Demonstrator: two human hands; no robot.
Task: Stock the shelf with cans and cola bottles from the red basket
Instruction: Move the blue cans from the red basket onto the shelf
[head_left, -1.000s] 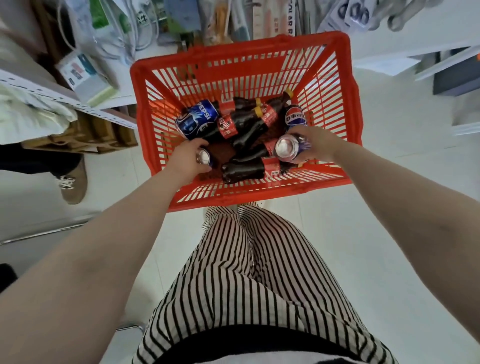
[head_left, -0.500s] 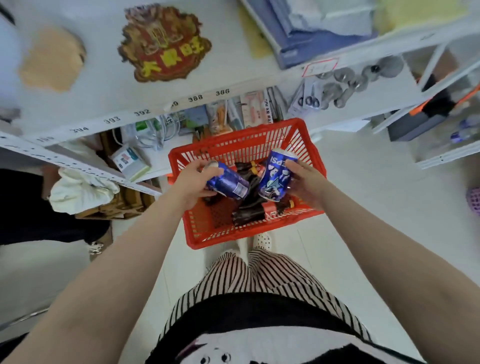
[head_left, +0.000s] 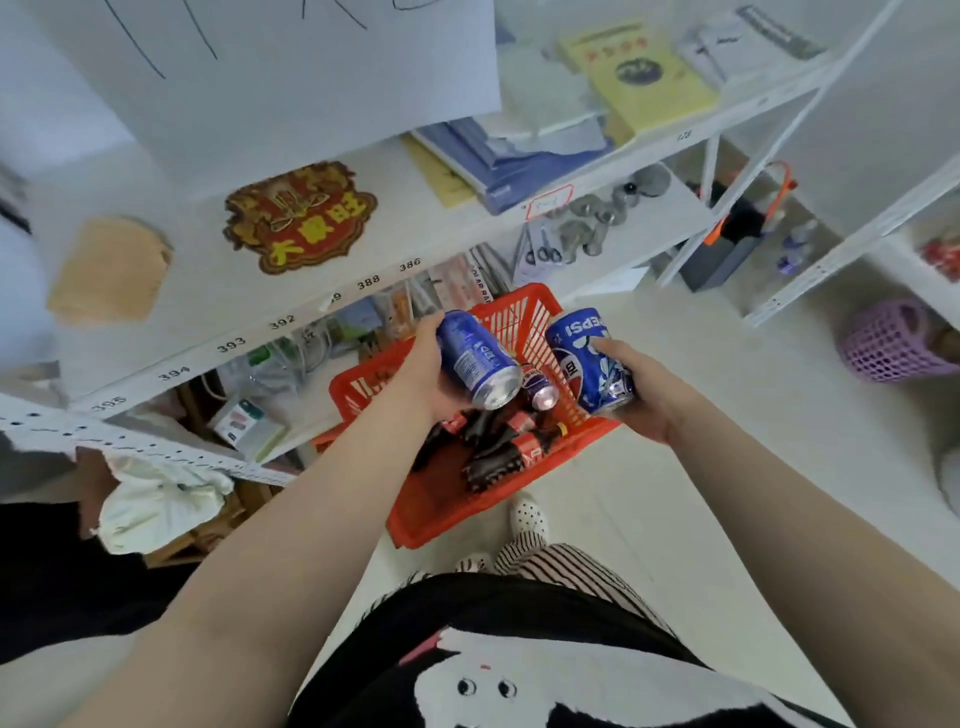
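white shelf (head_left: 291, 306) (numbered edge) stands above red basket (head_left: 441, 514) on pale floor (head_left: 675, 415).

The left hand (head_left: 423, 379) is gripping a glossy blue metal can (head_left: 475, 359), its bare silver end catching the light. The right hand (head_left: 641, 392) is holding another shiny printed can (head_left: 589, 361). Below them the red basket (head_left: 441, 499) is showing smooth plastic lattice, with dark glossy plastic cola bottles (head_left: 498, 452) lying inside. Along the front edge of the shelf (head_left: 291, 317), matt white painted metal is showing; the floor (head_left: 675, 499) is looking smooth and pale.
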